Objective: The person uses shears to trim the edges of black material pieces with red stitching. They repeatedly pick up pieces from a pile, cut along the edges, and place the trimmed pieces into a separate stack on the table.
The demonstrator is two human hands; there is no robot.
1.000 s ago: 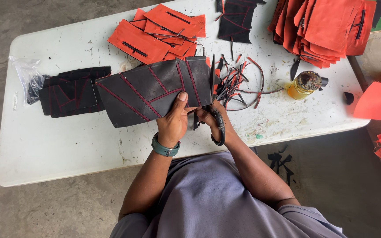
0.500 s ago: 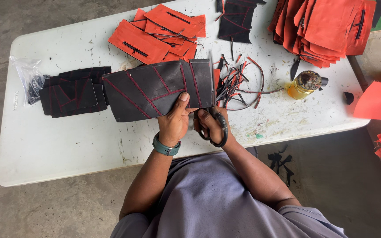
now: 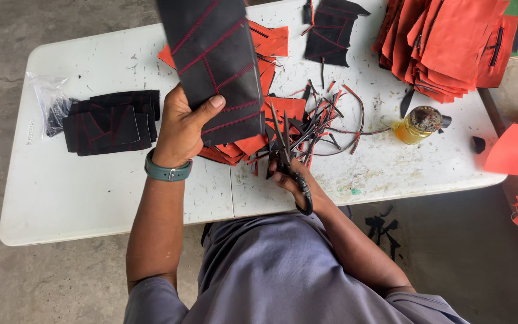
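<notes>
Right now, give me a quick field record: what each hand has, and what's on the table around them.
left hand: left hand holds up a black panel with red stitching, raised above the table
right hand: right hand holds black scissors, blades open, pointing away from the body
table: white folding table
left of the hands: stack of black panels and a clear plastic bag
centre: orange pieces and cut trimmings
right: small jar of yellow liquid, pile of orange pieces

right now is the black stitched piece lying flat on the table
No, the left hand holds the black stitched piece lifted above the table.
</notes>
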